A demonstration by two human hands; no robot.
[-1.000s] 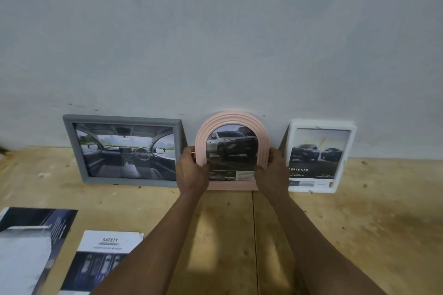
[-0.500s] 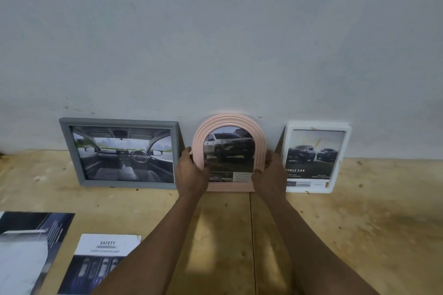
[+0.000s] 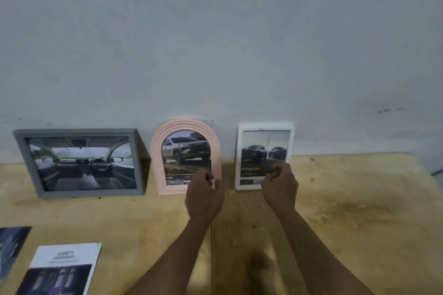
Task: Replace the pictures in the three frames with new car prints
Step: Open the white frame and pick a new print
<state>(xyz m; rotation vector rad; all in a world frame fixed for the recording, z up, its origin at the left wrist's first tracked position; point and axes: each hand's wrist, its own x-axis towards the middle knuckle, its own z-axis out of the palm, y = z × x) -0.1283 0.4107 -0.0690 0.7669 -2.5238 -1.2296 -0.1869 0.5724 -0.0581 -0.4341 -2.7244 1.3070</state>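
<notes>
Three frames lean upright against the wall at the back of the table. The grey frame (image 3: 79,132) on the left shows a car interior. In the middle, the pink arched frame (image 3: 157,151) holds a pickup print. The white frame (image 3: 239,148) on the right shows two dark cars. My left hand (image 3: 203,196) hovers at the pink frame's lower right corner with its fingers loosely curled and nothing in its grip. My right hand (image 3: 279,184) covers the white frame's lower right corner, its fingers also loosely curled.
A "Safety" leaflet (image 3: 67,256) and a dark print (image 3: 12,242) lie flat at the front left of the wooden table (image 3: 359,199). The grey wall (image 3: 215,43) stands right behind the frames. The table's right edge shows at far right.
Both hands have let go of the pink frame's sides and moved right. The left hand is now at the pink frame's right corner, the right hand at the white frame.
</notes>
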